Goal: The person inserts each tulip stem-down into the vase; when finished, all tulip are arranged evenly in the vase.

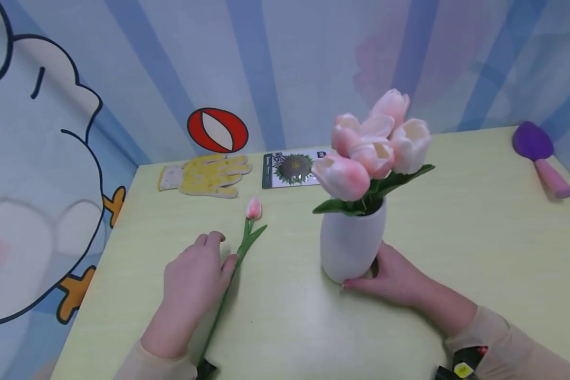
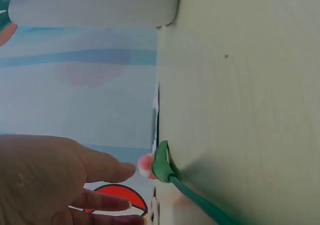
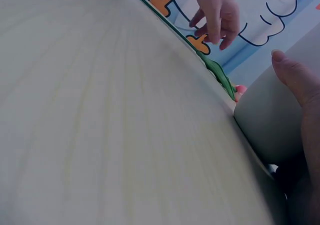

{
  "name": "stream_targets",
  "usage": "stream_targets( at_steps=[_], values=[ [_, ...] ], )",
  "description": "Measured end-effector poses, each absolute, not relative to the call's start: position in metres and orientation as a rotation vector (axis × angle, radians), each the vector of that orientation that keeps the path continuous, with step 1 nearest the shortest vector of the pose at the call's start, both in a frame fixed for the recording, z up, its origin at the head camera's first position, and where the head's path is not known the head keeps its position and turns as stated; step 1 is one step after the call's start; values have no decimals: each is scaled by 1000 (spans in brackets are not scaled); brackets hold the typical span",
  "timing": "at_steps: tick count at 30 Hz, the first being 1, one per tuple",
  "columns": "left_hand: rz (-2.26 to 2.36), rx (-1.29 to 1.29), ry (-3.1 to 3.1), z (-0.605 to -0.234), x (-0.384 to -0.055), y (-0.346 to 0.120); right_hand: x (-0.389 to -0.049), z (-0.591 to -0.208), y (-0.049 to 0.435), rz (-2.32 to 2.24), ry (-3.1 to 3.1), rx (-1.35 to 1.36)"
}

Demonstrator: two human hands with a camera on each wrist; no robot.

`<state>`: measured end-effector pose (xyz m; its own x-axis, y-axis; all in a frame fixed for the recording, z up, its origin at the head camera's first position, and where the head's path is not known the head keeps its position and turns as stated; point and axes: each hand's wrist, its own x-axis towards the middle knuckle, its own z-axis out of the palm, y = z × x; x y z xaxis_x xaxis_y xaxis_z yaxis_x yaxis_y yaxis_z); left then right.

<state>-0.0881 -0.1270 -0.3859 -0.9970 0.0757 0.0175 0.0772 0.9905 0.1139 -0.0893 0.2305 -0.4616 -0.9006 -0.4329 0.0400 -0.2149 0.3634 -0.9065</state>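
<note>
A white vase (image 1: pixel 353 245) holds several pale pink tulips (image 1: pixel 375 145) with green leaves. My right hand (image 1: pixel 399 277) grips the vase low on its right side, thumb across the front and the fingers hidden behind it. In the right wrist view the thumb (image 3: pixel 295 77) lies along the vase wall (image 3: pixel 272 117). One single tulip (image 1: pixel 254 209) lies on the table with its long green stem toward me. My left hand (image 1: pixel 195 277) hovers over that stem, fingers loosely bent and holding nothing. The left wrist view shows its fingers (image 2: pixel 107 165) apart from the table, near the tulip's leaf (image 2: pixel 162 162).
A yellow garden glove (image 1: pixel 209 177) lies at the back left of the table (image 1: pixel 285 316). Beside it is a flat printed packet (image 1: pixel 292 169), partly behind the tulips. At the far right rests a purple trowel (image 1: pixel 534 142) with a pink handle. A patterned curtain-like backdrop (image 1: pixel 309 68) rises behind.
</note>
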Motion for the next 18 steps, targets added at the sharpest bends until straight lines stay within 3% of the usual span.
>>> stream_targets(
  at_steps=[18],
  values=[
    [-346,-137,-3363,-400,-89,-130,-90,-461,231,-1540,2431,-590]
  ],
)
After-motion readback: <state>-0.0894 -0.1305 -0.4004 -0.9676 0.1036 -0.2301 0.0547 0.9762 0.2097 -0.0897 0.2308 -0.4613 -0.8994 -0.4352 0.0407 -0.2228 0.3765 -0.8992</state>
